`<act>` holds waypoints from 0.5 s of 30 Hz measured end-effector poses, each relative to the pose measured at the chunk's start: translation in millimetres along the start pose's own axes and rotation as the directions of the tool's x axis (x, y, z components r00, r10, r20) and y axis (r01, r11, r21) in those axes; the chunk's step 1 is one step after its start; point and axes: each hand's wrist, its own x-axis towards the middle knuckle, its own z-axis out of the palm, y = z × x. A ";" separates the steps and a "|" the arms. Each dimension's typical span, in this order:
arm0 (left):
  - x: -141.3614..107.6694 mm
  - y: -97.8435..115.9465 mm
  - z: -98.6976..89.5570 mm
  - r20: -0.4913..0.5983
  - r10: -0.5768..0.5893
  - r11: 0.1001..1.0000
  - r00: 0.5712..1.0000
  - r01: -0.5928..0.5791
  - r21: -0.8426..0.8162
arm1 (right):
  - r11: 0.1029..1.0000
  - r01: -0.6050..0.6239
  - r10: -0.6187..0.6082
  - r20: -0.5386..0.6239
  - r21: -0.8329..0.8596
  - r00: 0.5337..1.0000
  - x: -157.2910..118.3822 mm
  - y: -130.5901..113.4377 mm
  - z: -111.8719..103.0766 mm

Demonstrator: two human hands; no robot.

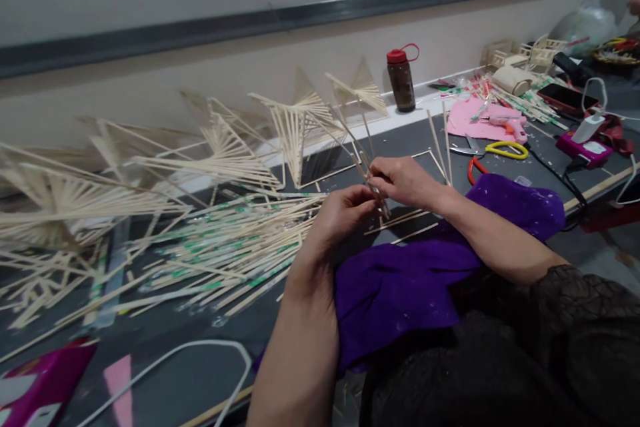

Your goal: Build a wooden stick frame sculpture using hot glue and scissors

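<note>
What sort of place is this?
Probably a craft workshop or classroom: a pile of thin wooden sticks lies on the dark table, with fan-shaped stick models behind and a pink glue gun farther along.

A head-worn camera looks forward and down over the table, seemingly tilted.

- Sticks, left of centre: pale cream, green patches among them
- Cloth, lower centre: deep purple, flecked white
- Bottle, upper right: smoky brown, red cap
- Glue gun, right: pink, orange trigger
- Surface: dark grey
</note>
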 end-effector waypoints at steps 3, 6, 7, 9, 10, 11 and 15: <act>0.5 0.4 -0.4 -0.015 0.016 1.000 1.000 -0.016 0.025 | 0.999 0.017 -0.016 0.029 -0.039 0.999 -0.5 0.3 0.1; -1.1 3.6 0.8 -0.030 0.014 0.999 0.999 -0.013 0.038 | 0.998 -0.009 0.012 0.040 -0.064 0.999 -0.4 1.2 -1.5; -1.9 4.9 1.2 -0.034 0.014 0.999 0.999 -0.013 0.035 | 0.997 -0.025 0.028 0.045 -0.068 0.999 -0.2 1.6 -2.1; -3.5 7.0 1.4 -0.042 0.018 0.999 0.999 -0.016 0.036 | 0.996 -0.047 0.053 0.077 -0.081 0.996 0.2 2.2 -2.8; -4.2 7.7 1.2 -0.044 0.020 0.999 0.999 -0.018 0.043 | 0.995 -0.050 0.059 0.098 -0.090 0.993 0.4 2.5 -2.9; -4.7 8.2 0.8 -0.042 0.017 0.999 0.999 -0.015 0.050 | 0.994 -0.049 0.060 0.118 -0.097 0.991 0.5 2.6 -2.9; -6.1 9.1 -0.8 -0.022 -0.004 0.998 1.000 0.005 0.063 | 0.998 -0.055 0.060 0.150 -0.036 0.987 -1.0 1.4 -2.8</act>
